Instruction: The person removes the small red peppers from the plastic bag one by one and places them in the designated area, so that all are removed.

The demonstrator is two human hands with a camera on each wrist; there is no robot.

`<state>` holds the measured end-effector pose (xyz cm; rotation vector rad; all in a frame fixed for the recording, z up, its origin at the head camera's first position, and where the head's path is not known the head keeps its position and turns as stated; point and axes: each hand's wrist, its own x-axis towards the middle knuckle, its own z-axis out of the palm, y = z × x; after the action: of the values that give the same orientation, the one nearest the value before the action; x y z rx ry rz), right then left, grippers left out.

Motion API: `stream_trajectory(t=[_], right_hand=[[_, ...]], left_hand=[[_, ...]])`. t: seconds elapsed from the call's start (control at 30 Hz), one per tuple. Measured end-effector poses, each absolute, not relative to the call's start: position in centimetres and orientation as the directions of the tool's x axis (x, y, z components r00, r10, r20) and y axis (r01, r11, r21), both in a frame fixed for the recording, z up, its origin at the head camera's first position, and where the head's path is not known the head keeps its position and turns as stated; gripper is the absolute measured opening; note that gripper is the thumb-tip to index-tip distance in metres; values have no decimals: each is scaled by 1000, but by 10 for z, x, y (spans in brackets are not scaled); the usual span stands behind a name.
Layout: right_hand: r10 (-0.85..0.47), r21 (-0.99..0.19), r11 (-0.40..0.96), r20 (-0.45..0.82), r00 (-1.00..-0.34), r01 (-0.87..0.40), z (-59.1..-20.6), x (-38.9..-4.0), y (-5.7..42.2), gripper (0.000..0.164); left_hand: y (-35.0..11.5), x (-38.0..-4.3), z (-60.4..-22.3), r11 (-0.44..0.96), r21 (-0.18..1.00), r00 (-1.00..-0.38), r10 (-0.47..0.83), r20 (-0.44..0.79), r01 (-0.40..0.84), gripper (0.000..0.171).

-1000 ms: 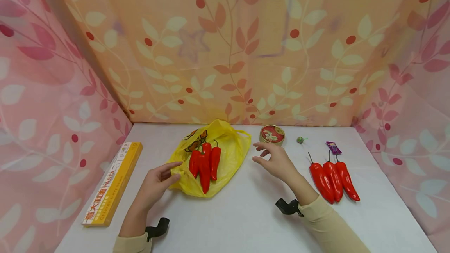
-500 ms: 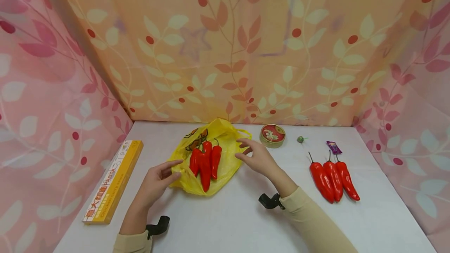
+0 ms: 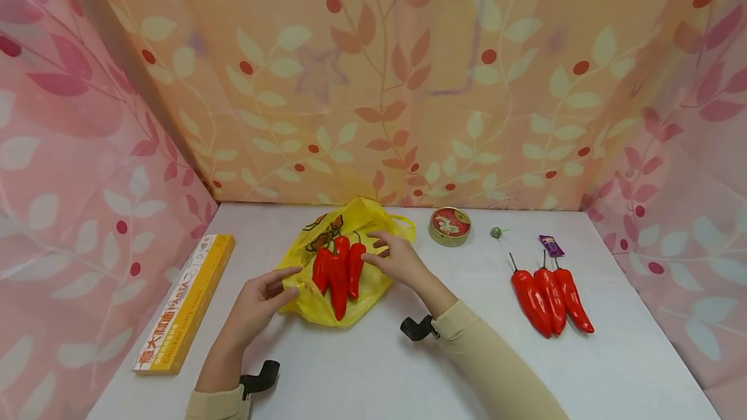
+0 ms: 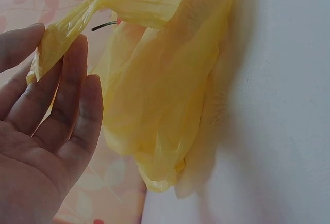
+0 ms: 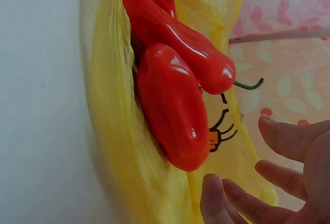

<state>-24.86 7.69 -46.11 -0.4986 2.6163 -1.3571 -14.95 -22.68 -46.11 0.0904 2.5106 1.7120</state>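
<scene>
Red peppers [image 3: 338, 277] lie in an open yellow bag [image 3: 357, 210] on the white-topped table [image 3: 362, 368], its edge pinched in the fingers of the left hand [image 3: 257, 306], while the right hand [image 3: 403, 263] hangs over it, fingers spread. A pasta box [image 3: 185, 306] lies left, a round tin [image 3: 450, 227] right; leafy orange cloth [image 3: 373, 96] closes the back, pink cloth [image 3: 70, 212] both sides.

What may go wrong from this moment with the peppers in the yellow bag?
The left hand pinches only an edge of the translucent yellow bag, so that edge might slip free or tear. The right hand is open near the overlapping peppers; their glossy surfaces might slip when grasped.
</scene>
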Motion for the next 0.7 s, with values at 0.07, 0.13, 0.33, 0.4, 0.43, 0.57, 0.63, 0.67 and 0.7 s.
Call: stream_trajectory(t=[0.07,0.13,0.33,0.4,0.43,0.57,0.63,0.67,0.7], right_hand=[[-351,-827,529,-8,-936,-191,-465,-250,71,58],[-340,-834,526,-29,-940,-164,-469,-252,66,62],[-315,-819,558,-59,-947,-134,-479,-256,50,71],[-298,-813,570,-74,-952,-115,-481,-257,45,72],[-289,-811,576,-84,-954,-103,-481,-257,43,73],[-266,-804,591,-113,-957,-70,-483,-257,38,74],[-269,-792,605,-109,-957,-79,-483,-259,36,74],[-271,-785,613,-105,-957,-88,-484,-259,35,73],[-277,-780,618,-97,-956,-100,-485,-260,34,72]], left_hand=[[-227,-149,-461,365,931,-993,109,-52,-8,48],[-227,-149,-461,361,933,-992,115,-52,-7,49],[-226,-148,-463,355,935,-992,109,-58,-15,47],[-227,-147,-464,357,934,-993,106,-54,-13,46],[-227,-147,-464,357,934,-993,106,-54,-13,45],[-227,-149,-465,347,938,-992,120,-45,0,46],[-227,-150,-465,343,939,-991,125,-42,4,46],[-227,-150,-465,344,939,-991,128,-40,7,46],[-227,-150,-465,345,939,-991,127,-40,6,46]])
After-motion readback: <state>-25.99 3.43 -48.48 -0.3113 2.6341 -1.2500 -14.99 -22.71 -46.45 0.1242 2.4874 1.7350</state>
